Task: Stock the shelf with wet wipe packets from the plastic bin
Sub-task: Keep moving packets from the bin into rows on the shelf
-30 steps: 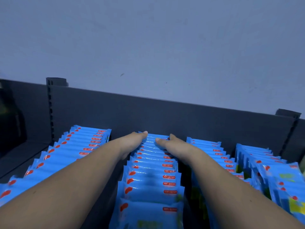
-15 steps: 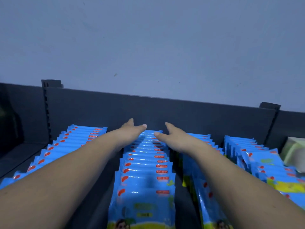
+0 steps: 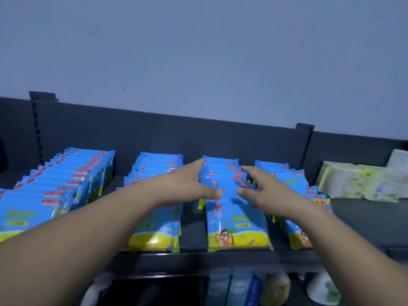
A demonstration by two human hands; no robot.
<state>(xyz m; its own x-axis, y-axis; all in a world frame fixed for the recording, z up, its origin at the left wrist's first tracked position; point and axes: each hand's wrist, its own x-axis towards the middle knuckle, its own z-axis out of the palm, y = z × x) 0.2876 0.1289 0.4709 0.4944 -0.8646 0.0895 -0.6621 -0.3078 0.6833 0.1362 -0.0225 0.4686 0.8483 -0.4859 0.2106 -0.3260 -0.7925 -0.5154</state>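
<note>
Head view, single frame, some motion blur.

- Nearest, bottom edge: a lower tier holding blue packs [image 3: 240,288], a yellowish round item [image 3: 277,286] and a white rounded container [image 3: 324,290]. Labels unreadable.
- Above these, the dark front lip [image 3: 198,260] of the shelf [image 3: 364,219].
- On the shelf: blue wet wipe packets [image 3: 238,228] standing face-forward in four front-to-back rows with bare gaps between them. The leftmost row is the widest in view.
- Obstruction: the left forearm [image 3: 88,228] crosses the second row and hides its middle. The right forearm [image 3: 331,239] covers much of the front of the fourth row.
- Right of the rows, apart from them: pale green packs [image 3: 357,184] lying on the shelf, with a white box [image 3: 398,159] behind them at the frame edge.
- Behind everything: a dark back panel [image 3: 176,133] with a slotted upright [image 3: 37,133], then a plain wall [image 3: 198,51].

Hands:
- Left hand [image 3: 187,184]: fingers straight and together, lying along the left side of the third row, thumb reaching across the packet tops. It grips nothing.
- Right hand [image 3: 265,188]: fingers spread and nearly straight over the right side of the same row, thumb pointing toward the left thumb. It holds nothing.
- The thumbs are near each other but apart.
- Whether either hand presses on the packets or hovers just above them cannot be told.
</note>
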